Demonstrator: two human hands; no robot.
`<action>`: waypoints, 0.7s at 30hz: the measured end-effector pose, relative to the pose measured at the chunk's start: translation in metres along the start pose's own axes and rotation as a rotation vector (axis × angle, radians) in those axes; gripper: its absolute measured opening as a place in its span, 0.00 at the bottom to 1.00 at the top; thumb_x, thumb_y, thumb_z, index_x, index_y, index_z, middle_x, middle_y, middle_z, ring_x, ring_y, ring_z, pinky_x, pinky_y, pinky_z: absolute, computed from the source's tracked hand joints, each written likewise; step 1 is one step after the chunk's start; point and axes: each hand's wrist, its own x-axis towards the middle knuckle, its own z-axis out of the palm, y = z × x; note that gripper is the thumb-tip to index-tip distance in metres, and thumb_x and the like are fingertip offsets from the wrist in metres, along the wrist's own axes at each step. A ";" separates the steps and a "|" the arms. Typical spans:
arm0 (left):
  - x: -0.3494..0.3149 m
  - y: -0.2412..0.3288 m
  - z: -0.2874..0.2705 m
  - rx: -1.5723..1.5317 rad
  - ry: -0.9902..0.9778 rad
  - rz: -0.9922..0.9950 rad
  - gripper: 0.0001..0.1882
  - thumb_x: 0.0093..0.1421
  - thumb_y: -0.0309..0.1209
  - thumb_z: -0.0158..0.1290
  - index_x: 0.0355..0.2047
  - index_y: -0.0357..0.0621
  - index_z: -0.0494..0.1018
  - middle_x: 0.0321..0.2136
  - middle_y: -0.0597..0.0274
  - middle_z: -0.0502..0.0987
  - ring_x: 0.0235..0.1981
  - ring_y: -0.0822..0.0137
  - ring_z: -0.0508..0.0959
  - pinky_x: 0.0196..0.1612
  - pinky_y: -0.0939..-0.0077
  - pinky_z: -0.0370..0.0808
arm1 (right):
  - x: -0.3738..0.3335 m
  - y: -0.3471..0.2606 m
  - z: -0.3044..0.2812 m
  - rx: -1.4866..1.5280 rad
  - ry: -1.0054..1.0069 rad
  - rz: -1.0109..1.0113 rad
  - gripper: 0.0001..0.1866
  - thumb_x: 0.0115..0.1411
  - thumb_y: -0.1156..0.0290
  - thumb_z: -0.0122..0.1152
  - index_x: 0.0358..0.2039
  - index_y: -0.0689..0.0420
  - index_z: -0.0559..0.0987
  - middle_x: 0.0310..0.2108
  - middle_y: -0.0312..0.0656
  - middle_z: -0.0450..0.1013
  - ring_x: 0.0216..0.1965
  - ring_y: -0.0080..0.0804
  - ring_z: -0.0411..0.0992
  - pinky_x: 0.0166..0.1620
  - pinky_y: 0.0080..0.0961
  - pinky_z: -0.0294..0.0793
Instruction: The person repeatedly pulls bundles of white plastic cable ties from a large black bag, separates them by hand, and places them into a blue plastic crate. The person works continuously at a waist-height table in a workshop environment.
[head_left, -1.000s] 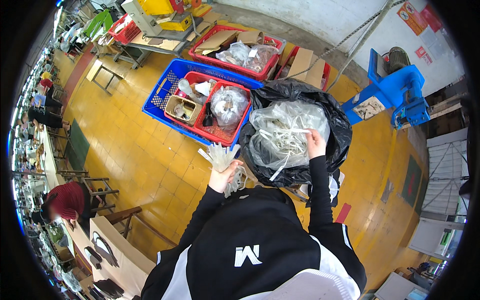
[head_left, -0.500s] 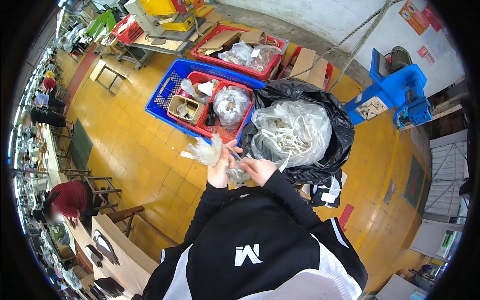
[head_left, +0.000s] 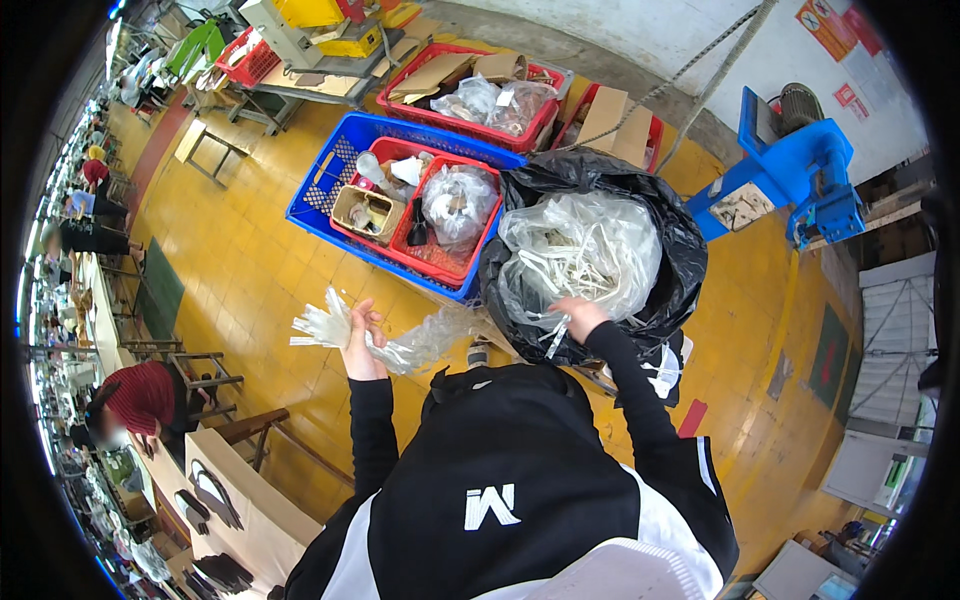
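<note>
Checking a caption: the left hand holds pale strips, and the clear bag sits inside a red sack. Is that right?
Not red: the head view shows a black sack. The left hand holds pale strips, and the clear bag sits inside the sack.

A wide fisheye camera sits on the wearer's head, the left of a side-by-side pair, looking steeply down. Nearest the lens, the black-and-white top [head_left: 480, 430] fills the bottom centre; the left hand [head_left: 363, 340] and right hand [head_left: 580, 315] lie a little farther off, around mid-frame. The view also reaches forward, over the blue crate [head_left: 330, 175] above centre to the white wall [head_left: 620, 35] at upper right. The long worktable [head_left: 98, 310] bends along the left rim, and black rounds off the corners.
</note>
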 end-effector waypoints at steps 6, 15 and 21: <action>-0.006 0.001 0.024 -0.021 -0.075 -0.001 0.19 0.62 0.39 0.44 0.42 0.34 0.68 0.23 0.66 0.67 0.16 0.79 0.61 0.20 0.85 0.58 | -0.009 0.002 0.055 -0.262 0.009 -0.001 0.09 0.48 0.72 0.54 0.32 0.49 0.78 0.29 0.35 0.74 0.40 0.32 0.70 0.52 0.37 0.61; -0.008 -0.005 0.041 -0.047 -0.108 -0.065 0.19 0.61 0.40 0.45 0.39 0.33 0.69 0.19 0.67 0.66 0.16 0.78 0.62 0.19 0.85 0.58 | 0.011 -0.055 -0.099 0.484 0.825 0.205 0.16 0.65 0.63 0.39 0.34 0.60 0.74 0.22 0.39 0.73 0.27 0.25 0.71 0.36 0.21 0.67; -0.004 -0.005 0.036 -0.025 -0.107 -0.069 0.19 0.61 0.40 0.45 0.39 0.34 0.69 0.18 0.68 0.65 0.16 0.78 0.61 0.19 0.85 0.57 | -0.006 -0.062 -0.161 0.726 1.116 0.148 0.20 0.65 0.58 0.38 0.36 0.64 0.71 0.21 0.40 0.71 0.25 0.23 0.69 0.34 0.18 0.65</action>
